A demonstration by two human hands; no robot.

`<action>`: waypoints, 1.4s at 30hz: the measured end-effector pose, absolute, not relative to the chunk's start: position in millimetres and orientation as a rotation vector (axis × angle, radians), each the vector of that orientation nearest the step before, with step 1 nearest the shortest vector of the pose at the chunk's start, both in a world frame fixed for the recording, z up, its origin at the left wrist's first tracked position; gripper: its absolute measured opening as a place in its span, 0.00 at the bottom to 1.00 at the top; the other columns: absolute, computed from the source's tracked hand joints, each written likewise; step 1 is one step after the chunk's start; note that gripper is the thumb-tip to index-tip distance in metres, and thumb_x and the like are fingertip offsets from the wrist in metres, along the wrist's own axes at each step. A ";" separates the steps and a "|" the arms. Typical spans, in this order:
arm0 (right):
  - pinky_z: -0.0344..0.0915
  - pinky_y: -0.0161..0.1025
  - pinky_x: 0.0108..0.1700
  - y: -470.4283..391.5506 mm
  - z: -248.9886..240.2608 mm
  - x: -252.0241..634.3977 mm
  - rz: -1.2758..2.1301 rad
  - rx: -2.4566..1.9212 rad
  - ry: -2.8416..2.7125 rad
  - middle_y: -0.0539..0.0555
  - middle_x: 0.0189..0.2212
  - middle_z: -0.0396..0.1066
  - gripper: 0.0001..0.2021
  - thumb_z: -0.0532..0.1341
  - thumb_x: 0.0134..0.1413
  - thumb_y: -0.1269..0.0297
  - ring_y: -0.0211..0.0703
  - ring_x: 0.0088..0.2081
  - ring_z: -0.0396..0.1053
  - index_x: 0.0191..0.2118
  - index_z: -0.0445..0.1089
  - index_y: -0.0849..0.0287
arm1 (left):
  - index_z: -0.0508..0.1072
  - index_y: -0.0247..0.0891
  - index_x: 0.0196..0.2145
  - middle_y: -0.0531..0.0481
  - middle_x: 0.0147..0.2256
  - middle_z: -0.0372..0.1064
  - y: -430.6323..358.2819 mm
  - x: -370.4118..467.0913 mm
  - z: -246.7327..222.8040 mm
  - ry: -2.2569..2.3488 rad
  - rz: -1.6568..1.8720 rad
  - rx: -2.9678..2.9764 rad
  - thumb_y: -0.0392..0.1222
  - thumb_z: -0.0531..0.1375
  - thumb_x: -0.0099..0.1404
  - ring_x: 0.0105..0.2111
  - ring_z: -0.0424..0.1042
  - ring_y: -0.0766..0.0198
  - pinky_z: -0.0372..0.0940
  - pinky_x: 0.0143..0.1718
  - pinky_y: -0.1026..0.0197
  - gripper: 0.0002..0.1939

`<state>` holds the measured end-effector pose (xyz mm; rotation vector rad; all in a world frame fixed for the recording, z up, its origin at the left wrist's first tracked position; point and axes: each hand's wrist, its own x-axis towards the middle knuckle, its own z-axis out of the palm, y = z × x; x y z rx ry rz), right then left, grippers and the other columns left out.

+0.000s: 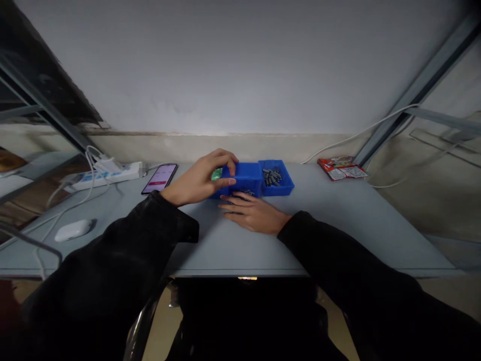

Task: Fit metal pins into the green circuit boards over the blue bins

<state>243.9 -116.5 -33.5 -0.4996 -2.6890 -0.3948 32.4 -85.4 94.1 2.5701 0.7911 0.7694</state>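
Left hand (203, 179), above the grey tabletop (225, 250), pinches a blue plastic bin (248, 171) between thumb and fingers; the right hand (257, 214), fingers slightly spread, lies at its near side. Just right, an open blue tray (288, 188) holds grey metal cylinders (271, 177). Small pieces, possibly screws (246, 192), show above the right fingers.

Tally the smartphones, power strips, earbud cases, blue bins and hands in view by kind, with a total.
Smartphone: 1
Power strip: 1
Earbud case: 1
Blue bins: at least 2 (the held bin, the right bin); the hands may hide more
Hands: 2 (left hand, right hand)
Total: at least 7
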 end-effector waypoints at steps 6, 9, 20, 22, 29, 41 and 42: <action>0.56 0.53 0.71 -119.3 -37.6 243.9 -0.243 -0.532 -2.693 0.56 0.63 0.70 0.17 0.56 0.70 0.69 0.46 0.68 0.62 0.60 0.71 0.58 | 0.73 0.42 0.37 0.45 0.54 0.66 -106.7 27.0 87.5 0.834 0.754 2.642 0.45 0.65 0.66 0.56 0.68 0.50 0.65 0.61 0.46 0.06; 0.56 0.53 0.71 -119.2 -39.1 244.4 -0.191 -0.526 -2.679 0.56 0.62 0.71 0.17 0.57 0.70 0.68 0.45 0.68 0.62 0.61 0.71 0.57 | 0.74 0.43 0.38 0.45 0.54 0.65 -109.9 27.0 86.8 0.861 0.777 2.653 0.45 0.65 0.67 0.56 0.67 0.50 0.64 0.62 0.46 0.06; 0.59 0.52 0.70 -122.5 -35.0 244.7 -0.046 -0.541 -2.600 0.58 0.62 0.71 0.17 0.57 0.70 0.63 0.48 0.69 0.61 0.59 0.72 0.62 | 0.71 0.38 0.40 0.46 0.42 0.72 -4.9 51.9 78.1 1.038 1.115 2.423 0.42 0.61 0.69 0.42 0.72 0.58 0.69 0.48 0.54 0.06; 0.60 0.53 0.70 -122.8 -35.1 243.6 -0.017 -0.551 -2.589 0.59 0.61 0.72 0.18 0.57 0.70 0.61 0.49 0.68 0.62 0.59 0.72 0.63 | 0.71 0.37 0.39 0.46 0.39 0.73 20.5 62.1 71.5 1.085 1.010 2.443 0.42 0.61 0.69 0.37 0.72 0.60 0.68 0.45 0.55 0.06; 0.70 0.47 0.60 -125.5 -22.1 247.4 0.217 -0.681 -2.171 0.58 0.51 0.79 0.15 0.55 0.72 0.58 0.45 0.55 0.75 0.52 0.74 0.59 | 0.76 0.36 0.36 0.40 0.37 0.77 68.9 80.2 40.7 1.313 0.695 2.584 0.39 0.60 0.66 0.40 0.75 0.51 0.66 0.46 0.51 0.06; 0.67 0.39 0.43 -113.1 -15.7 264.8 0.121 -0.869 -1.915 0.53 0.33 0.74 0.13 0.53 0.72 0.66 0.41 0.36 0.72 0.37 0.73 0.59 | 0.78 0.34 0.37 0.43 0.34 0.77 73.2 79.2 46.6 1.328 0.934 2.503 0.37 0.61 0.66 0.34 0.72 0.58 0.63 0.41 0.58 0.06; 0.67 0.40 0.44 -113.9 -17.0 262.0 0.117 -0.872 -2.029 0.54 0.33 0.75 0.13 0.53 0.71 0.66 0.41 0.37 0.71 0.37 0.73 0.59 | 0.77 0.34 0.37 0.44 0.34 0.77 71.5 79.3 49.5 1.321 0.977 2.499 0.37 0.61 0.66 0.34 0.72 0.59 0.63 0.41 0.58 0.06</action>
